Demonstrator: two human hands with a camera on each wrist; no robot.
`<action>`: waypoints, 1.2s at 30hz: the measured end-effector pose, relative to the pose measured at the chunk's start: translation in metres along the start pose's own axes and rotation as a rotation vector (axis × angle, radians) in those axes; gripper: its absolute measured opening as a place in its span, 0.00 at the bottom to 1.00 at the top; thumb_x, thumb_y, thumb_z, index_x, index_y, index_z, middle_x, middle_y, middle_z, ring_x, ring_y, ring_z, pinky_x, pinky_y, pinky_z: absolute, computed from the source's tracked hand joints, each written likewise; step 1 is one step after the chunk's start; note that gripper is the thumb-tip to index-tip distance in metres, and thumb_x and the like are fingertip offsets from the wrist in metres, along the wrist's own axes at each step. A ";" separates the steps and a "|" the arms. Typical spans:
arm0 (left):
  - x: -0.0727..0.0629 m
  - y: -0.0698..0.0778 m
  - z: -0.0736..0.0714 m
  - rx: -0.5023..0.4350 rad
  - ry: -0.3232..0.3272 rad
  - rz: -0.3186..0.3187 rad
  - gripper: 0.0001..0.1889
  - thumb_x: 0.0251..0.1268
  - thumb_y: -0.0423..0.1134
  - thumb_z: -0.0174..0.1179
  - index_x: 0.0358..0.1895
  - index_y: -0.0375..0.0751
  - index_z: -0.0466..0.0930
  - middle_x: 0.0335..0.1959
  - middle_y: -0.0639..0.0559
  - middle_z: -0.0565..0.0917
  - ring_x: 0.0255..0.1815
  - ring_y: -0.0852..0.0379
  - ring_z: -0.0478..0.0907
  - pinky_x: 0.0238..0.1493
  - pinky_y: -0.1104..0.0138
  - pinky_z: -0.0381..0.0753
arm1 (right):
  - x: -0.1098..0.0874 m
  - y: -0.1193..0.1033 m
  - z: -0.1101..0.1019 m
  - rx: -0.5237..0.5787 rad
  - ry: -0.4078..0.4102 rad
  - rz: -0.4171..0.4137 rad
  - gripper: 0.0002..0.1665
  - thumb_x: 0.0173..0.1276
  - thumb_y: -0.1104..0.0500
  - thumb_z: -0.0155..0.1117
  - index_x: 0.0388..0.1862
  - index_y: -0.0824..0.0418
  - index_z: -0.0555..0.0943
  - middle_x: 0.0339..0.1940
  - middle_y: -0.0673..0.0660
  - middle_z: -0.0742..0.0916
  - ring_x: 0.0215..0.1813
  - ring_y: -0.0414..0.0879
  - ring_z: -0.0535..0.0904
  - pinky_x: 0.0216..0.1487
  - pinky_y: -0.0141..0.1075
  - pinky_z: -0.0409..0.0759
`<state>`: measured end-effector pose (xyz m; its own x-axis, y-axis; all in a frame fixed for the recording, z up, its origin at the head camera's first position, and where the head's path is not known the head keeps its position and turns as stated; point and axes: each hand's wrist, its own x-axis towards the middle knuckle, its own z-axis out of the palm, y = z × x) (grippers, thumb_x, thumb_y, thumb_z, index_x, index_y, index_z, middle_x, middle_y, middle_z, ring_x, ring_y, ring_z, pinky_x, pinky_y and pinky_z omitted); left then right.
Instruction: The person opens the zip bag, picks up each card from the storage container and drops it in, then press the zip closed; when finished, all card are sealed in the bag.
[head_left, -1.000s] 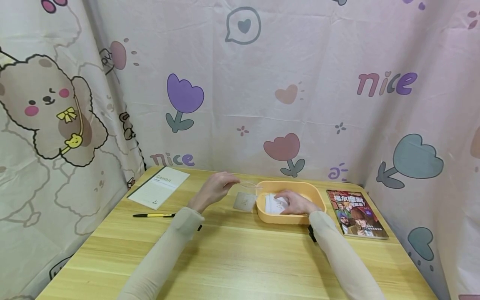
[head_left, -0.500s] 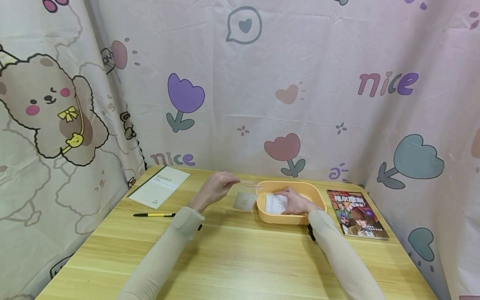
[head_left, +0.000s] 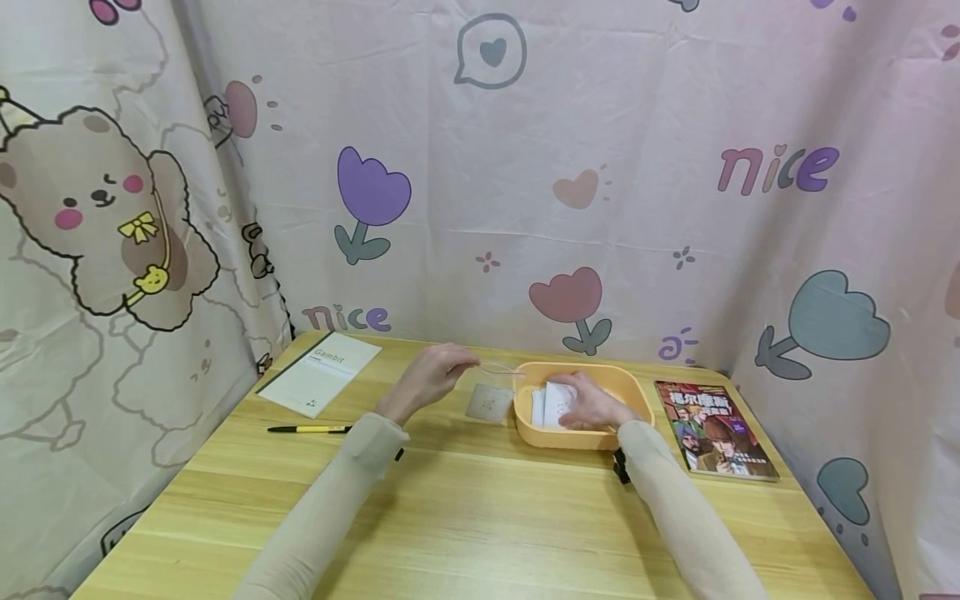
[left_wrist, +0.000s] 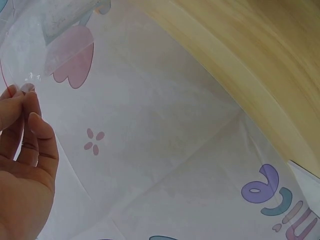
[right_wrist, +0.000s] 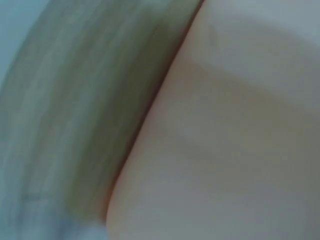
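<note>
My left hand [head_left: 433, 373] pinches the edge of a clear zip bag [left_wrist: 30, 45] between thumb and fingertips. The bag has a thin red seal line, and in the head view it reaches to the left rim of a yellow plastic bin [head_left: 577, 439]. Inside the bin my right hand [head_left: 596, 406] grips a white packet [head_left: 556, 403] with a small print on it, thumb at the near side and fingers at the far side. Another white piece [head_left: 537, 408] shows just left of that packet. Only blurred skin fills most of the right wrist view.
A flat greyish square packet [head_left: 489, 403] lies on the wooden table [head_left: 480, 517] left of the bin. Farther left are a white "Gambit" notebook [head_left: 321, 375] and a yellow-and-black pen [head_left: 309, 429]. A comic-style magazine [head_left: 715, 429] lies to the right, and a printed curtain [head_left: 465, 208] hangs behind.
The white packet in my right hand has shifted right and tilted up, baring the white piece at its left. My left hand and the zip bag have stayed in place.
</note>
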<state>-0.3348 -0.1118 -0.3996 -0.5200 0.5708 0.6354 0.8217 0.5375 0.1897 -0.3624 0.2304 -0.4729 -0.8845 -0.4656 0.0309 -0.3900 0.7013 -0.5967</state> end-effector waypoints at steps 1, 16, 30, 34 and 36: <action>0.000 0.000 0.000 0.001 -0.002 -0.001 0.09 0.62 0.27 0.63 0.42 0.39 0.88 0.41 0.48 0.89 0.42 0.53 0.86 0.48 0.62 0.85 | 0.000 0.000 -0.001 0.024 0.006 -0.014 0.45 0.52 0.65 0.76 0.70 0.56 0.71 0.66 0.63 0.74 0.57 0.58 0.74 0.59 0.54 0.76; 0.001 0.000 -0.001 -0.004 -0.007 -0.012 0.09 0.62 0.26 0.63 0.42 0.39 0.88 0.40 0.48 0.89 0.42 0.53 0.86 0.47 0.62 0.85 | -0.002 -0.003 -0.019 0.355 0.172 0.018 0.25 0.69 0.64 0.63 0.65 0.64 0.76 0.44 0.66 0.85 0.31 0.44 0.77 0.29 0.38 0.81; -0.001 -0.001 0.000 -0.002 -0.006 -0.011 0.09 0.62 0.26 0.63 0.42 0.37 0.88 0.40 0.47 0.89 0.42 0.52 0.86 0.47 0.61 0.85 | -0.005 -0.015 -0.026 0.499 0.190 0.015 0.27 0.71 0.68 0.58 0.69 0.65 0.71 0.41 0.70 0.81 0.35 0.48 0.78 0.41 0.49 0.85; -0.001 -0.001 0.000 0.001 -0.005 -0.008 0.09 0.62 0.26 0.63 0.42 0.37 0.88 0.40 0.48 0.89 0.42 0.52 0.86 0.47 0.61 0.85 | -0.005 -0.019 -0.026 0.497 0.268 -0.005 0.27 0.70 0.66 0.61 0.68 0.64 0.73 0.35 0.67 0.82 0.33 0.46 0.79 0.43 0.46 0.86; -0.001 0.000 0.000 0.005 -0.003 -0.006 0.09 0.62 0.26 0.63 0.42 0.37 0.88 0.41 0.48 0.89 0.42 0.52 0.86 0.47 0.61 0.85 | -0.006 -0.023 -0.026 0.523 0.316 -0.011 0.27 0.69 0.67 0.62 0.67 0.65 0.73 0.31 0.63 0.82 0.32 0.45 0.80 0.43 0.45 0.86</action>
<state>-0.3346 -0.1128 -0.4001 -0.5256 0.5698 0.6317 0.8175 0.5438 0.1897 -0.3549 0.2309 -0.4383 -0.9455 -0.2325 0.2280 -0.2930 0.3022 -0.9071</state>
